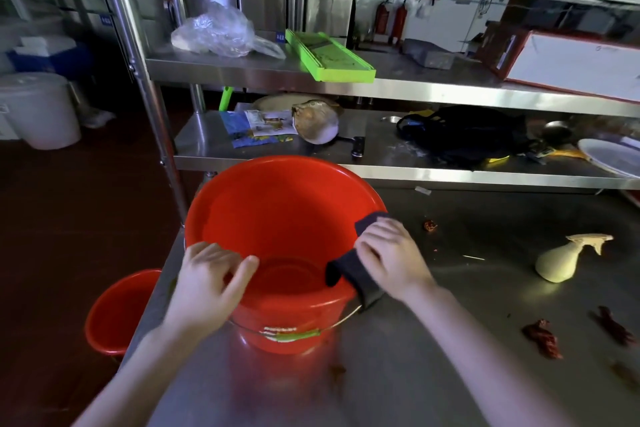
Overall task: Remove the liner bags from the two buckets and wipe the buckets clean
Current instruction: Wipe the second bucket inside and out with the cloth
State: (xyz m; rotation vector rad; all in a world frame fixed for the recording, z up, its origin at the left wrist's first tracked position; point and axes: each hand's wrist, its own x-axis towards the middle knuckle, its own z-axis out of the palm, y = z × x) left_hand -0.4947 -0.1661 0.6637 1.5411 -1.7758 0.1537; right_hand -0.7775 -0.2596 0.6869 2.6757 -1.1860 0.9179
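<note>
The left hand (211, 274), grip curled on the bucket (277, 204) rim, braces it; the right hand (388, 253) holds the cloth (349, 274) over the rim. Best wiped round with firm, even pressure.

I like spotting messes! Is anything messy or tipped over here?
Yes. The spray bottle lies on its side on the steel table, with dried chili bits scattered nearby. Left hand grips the red bucket; right hand holds the cloth.
</note>
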